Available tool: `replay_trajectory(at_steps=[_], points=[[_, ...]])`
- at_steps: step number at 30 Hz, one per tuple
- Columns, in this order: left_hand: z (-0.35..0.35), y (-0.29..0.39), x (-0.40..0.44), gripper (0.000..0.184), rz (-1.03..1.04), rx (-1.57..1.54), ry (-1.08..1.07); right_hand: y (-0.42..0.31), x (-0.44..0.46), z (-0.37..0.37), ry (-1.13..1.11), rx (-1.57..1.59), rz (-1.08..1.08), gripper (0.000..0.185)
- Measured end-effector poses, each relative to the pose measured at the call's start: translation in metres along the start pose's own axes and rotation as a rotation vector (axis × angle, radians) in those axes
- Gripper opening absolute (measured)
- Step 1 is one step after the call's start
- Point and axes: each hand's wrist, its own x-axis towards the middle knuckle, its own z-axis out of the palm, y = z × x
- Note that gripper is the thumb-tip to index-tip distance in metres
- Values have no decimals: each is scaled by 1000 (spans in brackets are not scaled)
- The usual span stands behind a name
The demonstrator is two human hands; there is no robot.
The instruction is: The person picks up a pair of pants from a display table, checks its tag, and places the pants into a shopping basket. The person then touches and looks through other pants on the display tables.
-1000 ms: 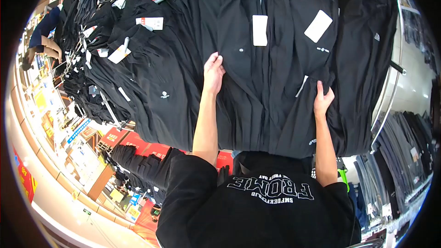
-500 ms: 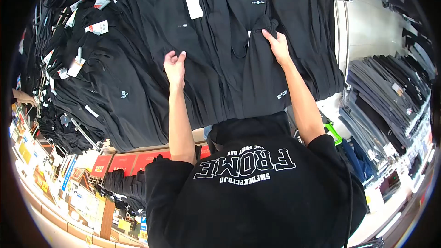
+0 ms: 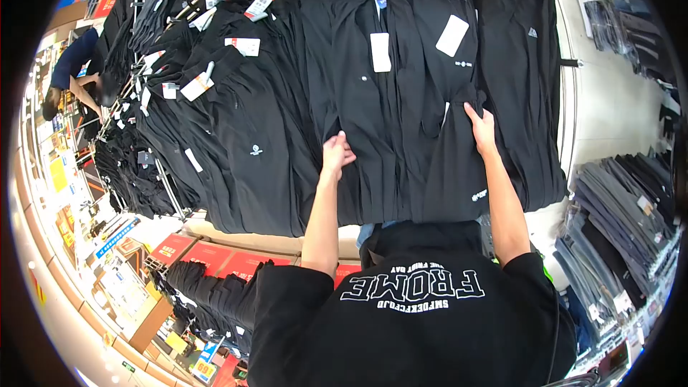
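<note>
Black trousers hang in a dense row in front of me in the head view, with several white tags on them. My right hand (image 3: 481,127) is closed on the gathered top edge of a folded-up pair of black trousers (image 3: 459,161), which has a small white print low on it. To its left, my left hand (image 3: 337,155) pinches a fold of another pair of black trousers (image 3: 364,111), its fingers curled at the cloth. A blank white tag (image 3: 380,52) hangs above my left hand, and another white tag (image 3: 451,36) above my right.
Grey and dark trousers (image 3: 609,208) hang on a rack at the right. Red boxes (image 3: 215,258) line the lower left, beside more dark clothes (image 3: 204,294). A metal rail end (image 3: 570,63) sticks out at the right. Another person (image 3: 75,64) bends over clothes at upper left.
The view has shifted, so the trousers and both hands sit lower and further right. More of the rack's top and another person have come into view. My right hand keeps its grip.
</note>
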Motion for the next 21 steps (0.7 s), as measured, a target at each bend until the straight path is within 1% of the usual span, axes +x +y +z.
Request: replay_trajectory(at_steps=[1, 2, 3, 5, 6, 7, 8, 9, 10, 11, 13, 15, 17, 18, 19, 20, 21], points=[[3, 3, -6, 34, -3, 58, 3, -4, -2, 4, 3, 9, -9, 32], [10, 6, -12, 32, 73, 369, 113, -9, -7, 7, 12, 54, -49, 32], [11, -7, -1, 27, 419, 704, 317, -7, -5, 6, 13, 38, -54, 32], [34, 31, -13, 26, 821, 740, 574, -7, -4, 6, 21, 31, -47, 30], [45, 55, -9, 28, 851, 630, 498, -7, -3, 7, 20, 47, -48, 29], [59, 88, -6, 23, 1024, 589, 472, -7, -4, 7, 19, 62, -45, 28], [71, 117, 8, 25, 1094, 564, 429, -9, -4, 7, 15, 47, -58, 26], [83, 147, 25, 29, 1221, 577, 414, -7, -3, 8, 31, 55, -63, 26], [96, 176, 47, 34, 1326, 650, 488, -3, -2, 8, 37, 63, -83, 25], [110, 203, 64, 45, 1363, 690, 505, 1, 0, 8, 44, 69, -103, 25], [138, 241, 93, 74, 1083, 863, 581, -2, -3, 9, 72, 55, -96, 25], [156, 261, 121, 74, 738, 1013, 614, 0, -1, 8, 66, 55, -82, 23], [157, 268, 142, 64, 685, 974, 713, 5, 1, 5, 52, 85, -36, 22], [147, 266, 149, 51, 764, 932, 681, 4, 4, 4, 55, 85, -28, 22], [133, 263, 155, 43, 961, 858, 698, 2, 4, 4, 63, 67, -51, 22], [119, 263, 161, 33, 931, 724, 655, 3, 1, 5, 67, 49, -67, 21], [104, 264, 160, 23, 954, 502, 599, 7, 4, 2, 44, 43, -80, 20]])
